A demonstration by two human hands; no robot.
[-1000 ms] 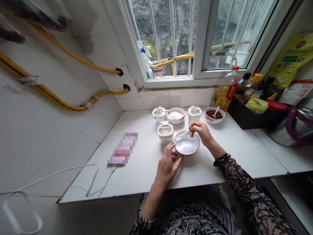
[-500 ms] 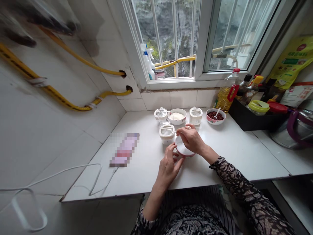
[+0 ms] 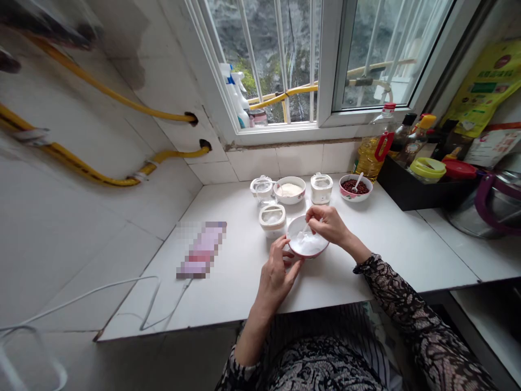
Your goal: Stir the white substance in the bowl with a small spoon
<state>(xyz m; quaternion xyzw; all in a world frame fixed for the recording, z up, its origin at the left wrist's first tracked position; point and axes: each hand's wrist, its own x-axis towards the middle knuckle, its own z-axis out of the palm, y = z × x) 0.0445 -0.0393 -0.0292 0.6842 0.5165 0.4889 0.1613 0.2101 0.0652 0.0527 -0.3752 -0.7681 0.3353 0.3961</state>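
Note:
A white bowl (image 3: 310, 247) with a pink rim holds white powder near the middle of the counter. My left hand (image 3: 280, 271) grips the bowl's near left side, thumb and fingers on its rim. In my right hand (image 3: 328, 224) a small white spoon (image 3: 303, 232) is pinched, its tip down in the bowl. Just left of the bowl stands a white-rimmed jar (image 3: 272, 220). Behind are a clear jar (image 3: 262, 188), a bowl of white grains (image 3: 290, 190), another jar (image 3: 321, 189) and a bowl of dark red beans (image 3: 355, 188) with a spoon in it.
A blurred pink phone-like object (image 3: 202, 251) with a white cable (image 3: 157, 298) lies at the left. Back right stand an oil bottle (image 3: 371, 152) and a black box (image 3: 411, 187) of bottles and lidded jars. A metal pot (image 3: 468, 214) is at the far right.
My right hand has moved the spoon from above the white-rimmed jar to inside the bowl. The bowl's interior is now more visible. The camera view has shifted slightly.

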